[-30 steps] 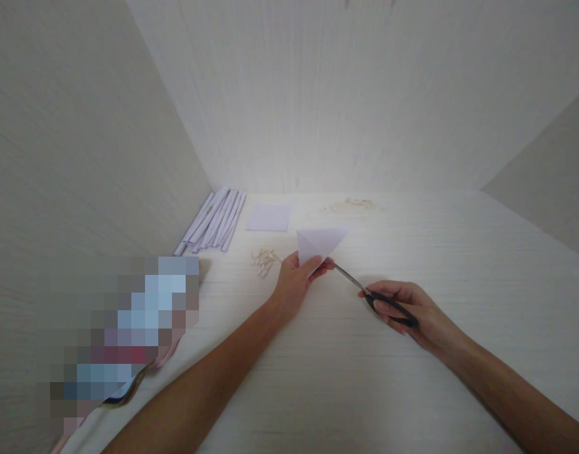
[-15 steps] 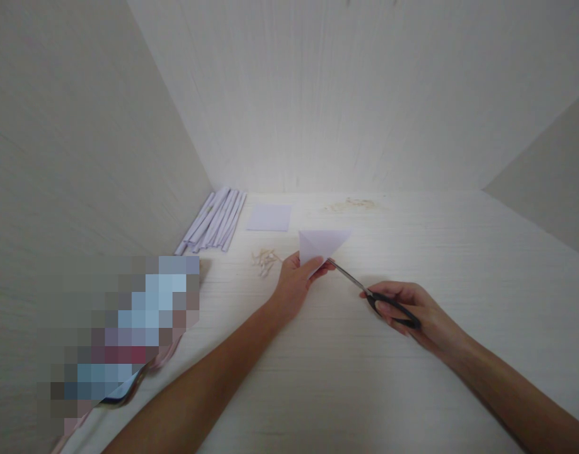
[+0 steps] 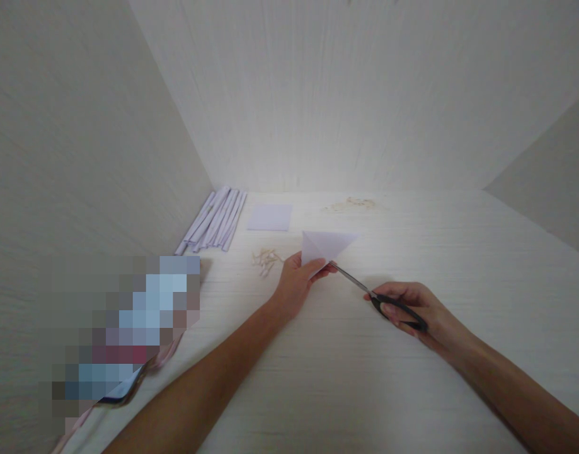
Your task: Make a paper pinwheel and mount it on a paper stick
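A folded piece of white paper (image 3: pixel 327 244) is pinched in my left hand (image 3: pixel 296 284), thumb on top and fingers beneath. Its upper part spreads into a triangular shape pointing right. My right hand (image 3: pixel 407 309) is wrapped round the black handles of a pair of scissors (image 3: pixel 397 309). The metal blades point up and left, and their tips touch or lie right beside the paper's lower edge, close to my left fingertips. Whether the blades are around the paper, I cannot tell. Just left of my left hand lies a small pile of cotton swabs (image 3: pixel 266 260).
Several rolled paper tubes (image 3: pixel 218 221) lie against the left wall. A flat white paper sheet (image 3: pixel 270 217) is beside them. Thin pale scraps (image 3: pixel 360 203) lie near the back wall. At the left, a pixelated device (image 3: pixel 123 394) leans along the table edge.
The paper in my left hand has shifted slightly right, its tip reaching further right. My right hand and the scissors have moved a little right and down.
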Action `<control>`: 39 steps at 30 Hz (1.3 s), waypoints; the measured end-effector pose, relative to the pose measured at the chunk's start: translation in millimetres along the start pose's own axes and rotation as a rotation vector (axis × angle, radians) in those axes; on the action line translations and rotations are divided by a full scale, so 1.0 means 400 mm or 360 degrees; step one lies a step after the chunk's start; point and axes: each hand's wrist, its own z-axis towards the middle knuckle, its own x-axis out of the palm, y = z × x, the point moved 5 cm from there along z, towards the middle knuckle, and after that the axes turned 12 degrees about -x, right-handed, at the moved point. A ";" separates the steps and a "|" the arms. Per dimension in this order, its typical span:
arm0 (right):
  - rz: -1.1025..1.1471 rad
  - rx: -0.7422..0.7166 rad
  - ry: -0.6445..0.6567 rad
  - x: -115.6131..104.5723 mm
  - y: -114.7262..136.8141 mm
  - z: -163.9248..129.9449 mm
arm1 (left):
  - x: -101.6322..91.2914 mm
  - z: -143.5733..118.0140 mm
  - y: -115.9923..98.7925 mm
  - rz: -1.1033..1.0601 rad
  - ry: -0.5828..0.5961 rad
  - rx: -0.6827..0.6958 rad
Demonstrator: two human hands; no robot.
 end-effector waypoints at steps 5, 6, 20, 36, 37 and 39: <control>-0.0053 0.0028 -0.0011 -0.001 0.003 0.000 | 0.002 -0.001 0.000 0.0002 -0.0016 -0.0017; -0.0062 0.0030 -0.0014 -0.001 0.002 0.000 | 0.002 0.000 0.000 0.0001 -0.0019 -0.0016; -0.0001 -0.0068 -0.0001 0.015 0.009 0.004 | -0.001 -0.002 -0.001 -0.0008 -0.0158 -0.0016; -0.0082 -0.0110 0.0007 0.025 0.006 0.001 | 0.001 -0.004 -0.004 0.0015 -0.0160 0.0046; -0.0082 -0.0108 0.0010 0.025 0.006 0.001 | 0.001 -0.004 -0.004 0.0017 -0.0159 0.0047; -0.0085 -0.0109 0.0002 0.026 0.007 0.001 | 0.000 -0.003 -0.004 0.0016 -0.0162 0.0048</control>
